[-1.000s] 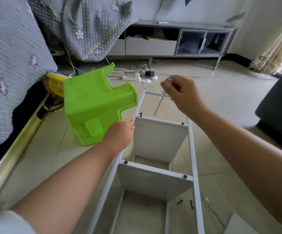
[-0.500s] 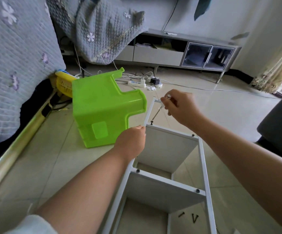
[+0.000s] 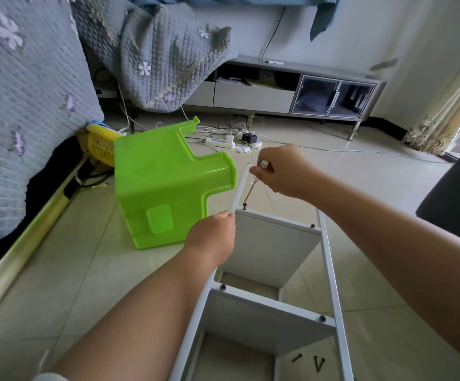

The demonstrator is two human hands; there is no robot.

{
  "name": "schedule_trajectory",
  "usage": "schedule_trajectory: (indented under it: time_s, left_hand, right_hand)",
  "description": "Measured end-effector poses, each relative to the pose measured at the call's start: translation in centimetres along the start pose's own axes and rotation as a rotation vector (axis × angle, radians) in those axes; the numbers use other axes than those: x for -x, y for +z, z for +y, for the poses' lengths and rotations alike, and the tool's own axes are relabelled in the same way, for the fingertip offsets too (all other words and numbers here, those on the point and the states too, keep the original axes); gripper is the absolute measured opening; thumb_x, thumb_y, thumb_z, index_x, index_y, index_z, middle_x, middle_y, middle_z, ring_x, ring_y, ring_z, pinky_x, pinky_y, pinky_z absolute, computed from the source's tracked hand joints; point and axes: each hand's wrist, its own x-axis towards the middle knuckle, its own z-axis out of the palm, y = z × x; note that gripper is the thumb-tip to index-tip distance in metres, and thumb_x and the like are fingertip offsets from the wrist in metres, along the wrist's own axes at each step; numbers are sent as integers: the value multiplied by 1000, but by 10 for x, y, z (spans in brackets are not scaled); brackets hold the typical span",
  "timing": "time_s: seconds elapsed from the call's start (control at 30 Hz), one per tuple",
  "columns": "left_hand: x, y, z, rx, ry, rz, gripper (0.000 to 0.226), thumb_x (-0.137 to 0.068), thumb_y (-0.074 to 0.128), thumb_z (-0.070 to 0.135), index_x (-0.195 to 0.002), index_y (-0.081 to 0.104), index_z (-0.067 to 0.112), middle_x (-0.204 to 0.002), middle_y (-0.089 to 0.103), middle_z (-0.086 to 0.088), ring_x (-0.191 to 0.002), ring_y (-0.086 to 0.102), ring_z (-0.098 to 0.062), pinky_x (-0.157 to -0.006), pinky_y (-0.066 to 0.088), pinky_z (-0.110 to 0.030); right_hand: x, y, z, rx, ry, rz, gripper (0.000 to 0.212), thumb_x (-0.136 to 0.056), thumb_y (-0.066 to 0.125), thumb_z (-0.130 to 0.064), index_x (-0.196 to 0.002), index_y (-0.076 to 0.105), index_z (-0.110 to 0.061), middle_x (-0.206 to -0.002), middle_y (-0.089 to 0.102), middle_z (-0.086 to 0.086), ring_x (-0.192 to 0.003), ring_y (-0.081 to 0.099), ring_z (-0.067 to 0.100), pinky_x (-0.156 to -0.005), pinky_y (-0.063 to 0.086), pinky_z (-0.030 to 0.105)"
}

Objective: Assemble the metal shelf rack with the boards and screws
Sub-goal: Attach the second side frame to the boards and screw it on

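Two hands are seen, the left (image 3: 214,237) and the right (image 3: 286,171), with one screwdriver (image 3: 251,187) and one white rack (image 3: 330,270) in which two boards are counted, the far (image 3: 275,251) and the near (image 3: 261,325). Four screws are counted in the board edges, at (image 3: 244,207), (image 3: 312,225), (image 3: 223,287) and (image 3: 322,318), and three loose screws (image 3: 316,363) on the floor. One green stool (image 3: 165,185), one yellow basket (image 3: 100,145) and one power strip (image 3: 220,141) are counted.

Matt white metal rack (image 3: 330,259), glossy green plastic stool (image 3: 165,188), quilted cloth cover (image 3: 25,105)
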Motion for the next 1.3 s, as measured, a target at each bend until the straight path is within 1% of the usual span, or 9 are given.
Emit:
schedule_trajectory:
  time_s: [0.43,0.5,0.57,0.7,0.8,0.93,1.07,1.17,1.3]
  left_hand:
    - [1,-1,1,-13,-14,-11,40,-101,25,14,-138,37,8,-144,41,-5,-124,48,-24,-96,41,-33]
    - [0,-1,0,-12,-14,-14,40,-101,24,13,-139,36,9,-145,39,-4,-125,47,-24,-97,41,-32]
    - [0,-2,0,-18,-12,-12,40,-101,24,13,-139,36,9,-145,39,-4,-125,47,-24,-97,41,-33]
    - [0,-1,0,-28,-11,-19,40,-100,25,12,-139,37,8,-144,40,-5,-125,47,-23,-98,42,-33]
    - [-1,1,0,-33,-10,-18,40,-100,25,11,-137,38,7,-143,42,-6,-124,48,-23,-98,43,-34]
    - [-2,3,-1,-27,-1,-8,42,-99,26,9,-140,35,8,-145,39,-5,-126,46,-22,-99,42,-32]
    - [-3,2,-2,-35,-7,6,43,-98,28,6,-140,34,9,-145,39,-5,-126,46,-23,-98,42,-33]
    - [-3,2,-1,-43,-18,5,40,-97,30,6,-135,40,8,-139,45,-6,-120,51,-26,-94,45,-35]
    - [-2,3,0,-60,-23,3,38,-98,29,7,-134,42,8,-138,47,-5,-118,52,-26,-92,45,-34]
  right_hand:
    - [-2,-6,-8,247,-129,-171,30,-95,44,-26,-111,59,-6,-109,62,16,-102,55,30,-81,43,33]
    - [-6,-11,-10,291,-128,-193,32,-96,44,-29,-111,58,-5,-110,61,16,-102,55,30,-73,41,30]
    - [-11,-14,-15,380,-107,-219,40,-97,39,-36,-110,58,-2,-110,59,17,-102,55,30,-67,34,28]
    - [-20,-13,-21,513,-32,-154,51,-99,24,-41,-107,60,-5,-117,57,14,-109,54,30,-72,34,29]
    - [-21,-12,-20,474,-22,-179,40,-100,26,-32,-107,56,-7,-121,55,16,-107,53,32,-75,36,30]
    - [-17,-10,-19,309,-89,-289,14,-91,37,-10,-91,50,-6,-114,55,18,-92,52,30,-74,39,33]
    - [-15,-16,-14,355,-132,-230,24,-93,42,-14,-110,56,-4,-112,58,13,-105,54,29,-75,39,27]
    - [-11,-22,-10,511,-95,-258,38,-97,38,-33,-109,58,-3,-106,55,14,-106,53,31,-73,37,29]
    - [-9,-16,-5,537,26,-201,42,-100,27,-30,-109,57,-2,-114,56,15,-107,53,30,-73,36,29]
